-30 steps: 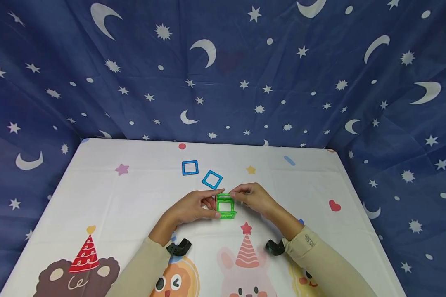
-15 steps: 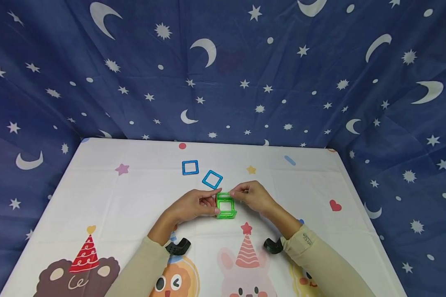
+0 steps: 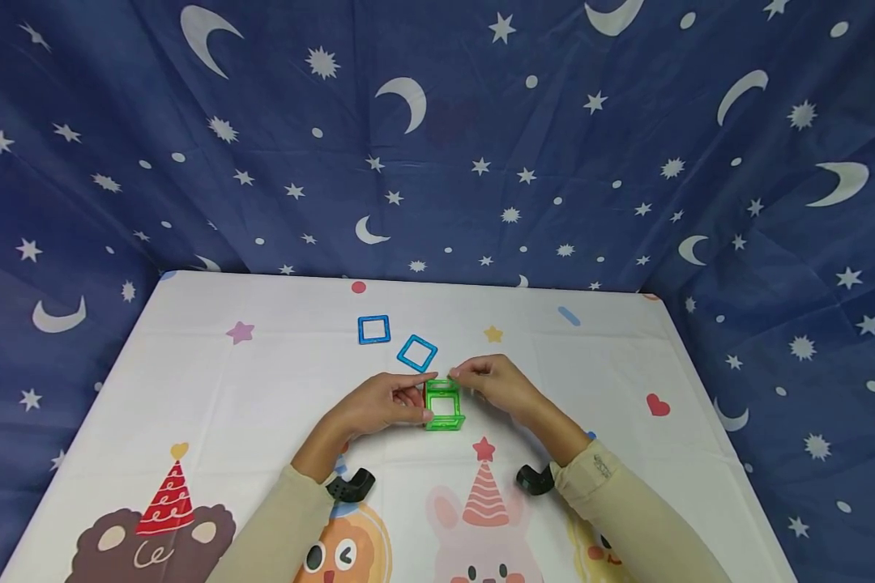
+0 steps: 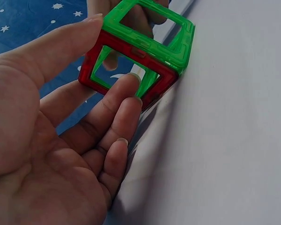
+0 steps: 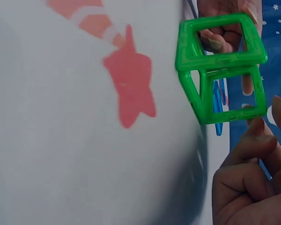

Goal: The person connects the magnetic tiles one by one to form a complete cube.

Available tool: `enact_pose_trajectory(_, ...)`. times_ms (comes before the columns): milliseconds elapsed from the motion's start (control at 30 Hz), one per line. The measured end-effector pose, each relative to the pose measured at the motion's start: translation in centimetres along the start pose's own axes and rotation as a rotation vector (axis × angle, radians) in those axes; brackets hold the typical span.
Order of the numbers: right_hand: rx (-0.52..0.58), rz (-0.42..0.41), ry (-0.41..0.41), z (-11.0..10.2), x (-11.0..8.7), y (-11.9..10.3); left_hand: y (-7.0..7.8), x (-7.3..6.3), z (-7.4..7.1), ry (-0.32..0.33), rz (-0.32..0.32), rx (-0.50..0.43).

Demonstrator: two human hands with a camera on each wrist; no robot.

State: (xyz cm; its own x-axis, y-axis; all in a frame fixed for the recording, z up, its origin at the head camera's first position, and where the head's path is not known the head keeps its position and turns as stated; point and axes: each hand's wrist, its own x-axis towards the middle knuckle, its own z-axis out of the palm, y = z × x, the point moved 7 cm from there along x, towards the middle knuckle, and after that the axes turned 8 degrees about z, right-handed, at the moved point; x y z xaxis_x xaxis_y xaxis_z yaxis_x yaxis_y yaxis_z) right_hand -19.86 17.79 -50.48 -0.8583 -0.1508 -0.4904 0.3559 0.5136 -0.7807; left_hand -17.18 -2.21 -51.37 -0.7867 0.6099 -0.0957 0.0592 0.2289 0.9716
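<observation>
A partly built box of magnetic tiles, square open frames, stands in the middle of the table. It has green tiles point(image 3: 445, 423) and one red tile point(image 4: 136, 54) on its left side. My left hand point(image 3: 379, 407) grips the box from the left, thumb at the near edge and index finger stretched along the far end, the other fingers curled against the red tile. At the far right corner my right hand point(image 3: 499, 385) pinches the edge of a green tile point(image 5: 232, 115); one fingertip shows through its window. Part of the red side is hidden behind the left fingers.
Two blue square tiles lie behind the box: a tilted blue tile point(image 3: 417, 353) close to it, and another blue tile point(image 3: 373, 329) farther left. A white cloth point(image 3: 277, 389) with printed cartoon figures covers the table. A dark blue star-patterned curtain point(image 3: 452, 227) rises at the back.
My right fingertips have shifted slightly at the far corner of the box. The left hand keeps its grip, and the blue tiles lie where they were.
</observation>
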Motion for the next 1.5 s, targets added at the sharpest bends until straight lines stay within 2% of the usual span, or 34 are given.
enact_pose_trajectory(200,0.022,-0.004,0.073,-0.5,1.8,-1.0,0.0,0.0,-0.1,0.003,0.004,-0.003)
enact_pose_trajectory(300,-0.018,-0.015,0.105,-0.6,2.9,-1.7,-0.1,0.1,0.0,0.006,0.005,-0.011)
enact_pose_trajectory(467,-0.084,-0.026,0.105,-0.6,4.6,-2.3,-0.1,0.1,0.0,0.004,0.010,-0.018)
enact_pose_trajectory(600,-0.140,-0.037,0.097,-0.2,5.9,-2.4,0.1,0.1,0.0,-0.010,0.023,0.008)
enact_pose_trajectory(733,-0.197,-0.055,0.130,0.0,6.8,-2.7,0.2,0.1,0.0,-0.023,0.025,0.023)
enact_pose_trajectory(967,-0.375,-0.104,0.212,0.2,7.1,-3.8,0.2,0.1,0.0,-0.028,0.028,0.026)
enact_pose_trajectory(1133,-0.434,-0.108,0.236,0.3,6.9,-4.5,0.1,0.0,0.0,-0.030,0.029,0.014)
enact_pose_trajectory(1367,-0.514,-0.118,0.206,0.5,6.6,-4.9,0.0,0.1,0.1,-0.031,0.025,0.009)
enact_pose_trajectory(1500,-0.506,-0.134,0.140,0.4,6.8,-4.2,-0.1,0.1,0.0,-0.030,0.021,0.011)
